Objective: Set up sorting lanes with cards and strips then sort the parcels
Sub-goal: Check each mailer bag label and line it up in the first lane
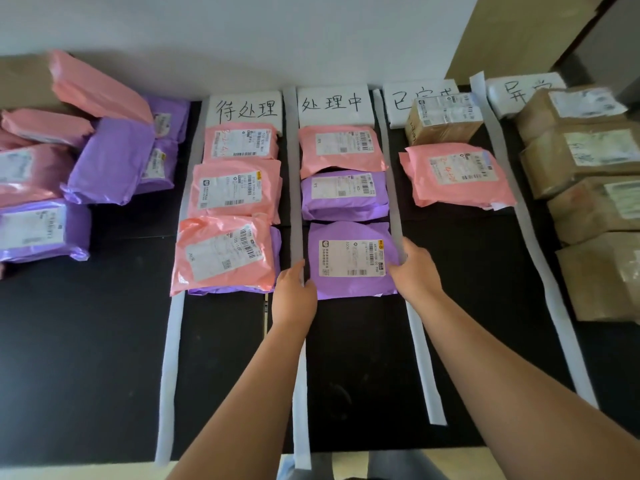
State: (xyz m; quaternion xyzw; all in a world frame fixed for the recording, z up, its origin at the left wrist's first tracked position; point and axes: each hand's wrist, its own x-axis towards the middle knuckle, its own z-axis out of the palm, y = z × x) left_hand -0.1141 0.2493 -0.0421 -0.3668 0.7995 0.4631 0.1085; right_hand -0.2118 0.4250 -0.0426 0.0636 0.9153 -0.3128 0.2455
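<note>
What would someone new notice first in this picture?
The left hand and right hand hold a purple parcel at the near end of the second lane from left. White strips divide the black table into lanes headed by handwritten cards, with a pink and purple pile at far left.

I see a black table (346,358) whose far edge meets a plain white wall (242,29). Thin seams cross its dark top where sections join. Past the table's far right corner a big sheet of brown cardboard (519,36) leans against the wall. Right of it stands something dark and grey-brown (620,46) that I cannot make out. Below the near edge runs a strip of pale floor (69,474).
</note>
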